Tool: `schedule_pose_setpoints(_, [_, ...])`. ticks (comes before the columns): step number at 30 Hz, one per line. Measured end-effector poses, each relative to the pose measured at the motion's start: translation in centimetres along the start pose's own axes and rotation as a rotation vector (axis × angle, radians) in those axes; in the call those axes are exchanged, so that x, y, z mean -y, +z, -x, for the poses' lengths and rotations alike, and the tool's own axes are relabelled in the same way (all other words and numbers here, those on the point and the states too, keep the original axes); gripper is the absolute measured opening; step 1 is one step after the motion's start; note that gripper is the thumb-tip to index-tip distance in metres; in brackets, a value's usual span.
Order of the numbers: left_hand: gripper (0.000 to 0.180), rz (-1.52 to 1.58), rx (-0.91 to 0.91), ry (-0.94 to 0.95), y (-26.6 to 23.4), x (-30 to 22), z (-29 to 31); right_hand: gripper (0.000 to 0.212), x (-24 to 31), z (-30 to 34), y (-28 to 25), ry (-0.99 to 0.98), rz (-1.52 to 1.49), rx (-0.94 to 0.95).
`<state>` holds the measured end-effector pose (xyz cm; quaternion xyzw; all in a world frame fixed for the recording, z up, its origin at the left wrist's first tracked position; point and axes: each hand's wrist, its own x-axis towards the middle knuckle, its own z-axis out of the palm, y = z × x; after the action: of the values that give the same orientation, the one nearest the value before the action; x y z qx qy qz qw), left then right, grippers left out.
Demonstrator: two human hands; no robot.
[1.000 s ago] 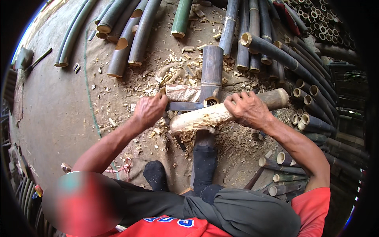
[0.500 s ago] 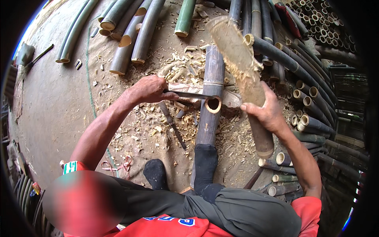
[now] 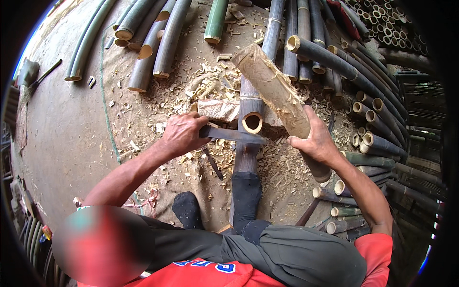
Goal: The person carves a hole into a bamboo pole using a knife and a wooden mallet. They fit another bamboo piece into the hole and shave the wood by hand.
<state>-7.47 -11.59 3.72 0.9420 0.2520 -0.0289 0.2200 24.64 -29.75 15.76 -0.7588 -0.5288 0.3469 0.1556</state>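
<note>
My left hand is closed round the handle of a flat metal blade, which looks like a knife or broad chisel. The blade lies across a dark bamboo pole, just on the near side of a round hole with a pale cut rim. Whether its edge touches the bamboo I cannot tell. In my right hand is a thick wooden mallet, its side frayed and splintered, held tilted above the pole. My black-socked foot presses on the pole's near end.
A pale wooden block lies under the pole, among scattered shavings. On the floor lies a narrow dark tool. Bamboo poles reach in from the far side; more cut bamboo is stacked at the right.
My left hand has come nearer, bringing the blade from the hole's far rim to its near side. The mallet has shifted left and down, its head tilting further left over the pole.
</note>
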Motion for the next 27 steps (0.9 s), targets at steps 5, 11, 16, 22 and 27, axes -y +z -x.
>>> schedule_pose_setpoints(5, [0.036,0.131,0.025,-0.153,1.2,-1.6,-1.1,0.064,-0.5,0.1,-0.2,-0.559,0.346,-0.020])
schedule_pose_setpoints(11, [0.018,-0.233,0.251,-0.174,1.6,-2.1,-2.4,0.054,-4.1,-3.3,-1.1,-0.680,0.968,0.143])
schedule_pose_setpoints(16, [0.020,0.019,0.255,-0.114,1.2,0.8,-3.9,0.086,-2.4,-2.0,-2.7,-0.566,0.868,0.158])
schedule_pose_setpoints(22, [0.051,0.158,0.305,0.109,-2.3,1.9,-6.3,0.068,-0.2,1.1,-4.1,-0.010,0.045,-0.049])
schedule_pose_setpoints(27, [0.076,0.370,0.428,-0.048,-1.7,2.1,-8.0,0.074,-2.5,3.4,-2.0,0.097,-0.439,-0.156])
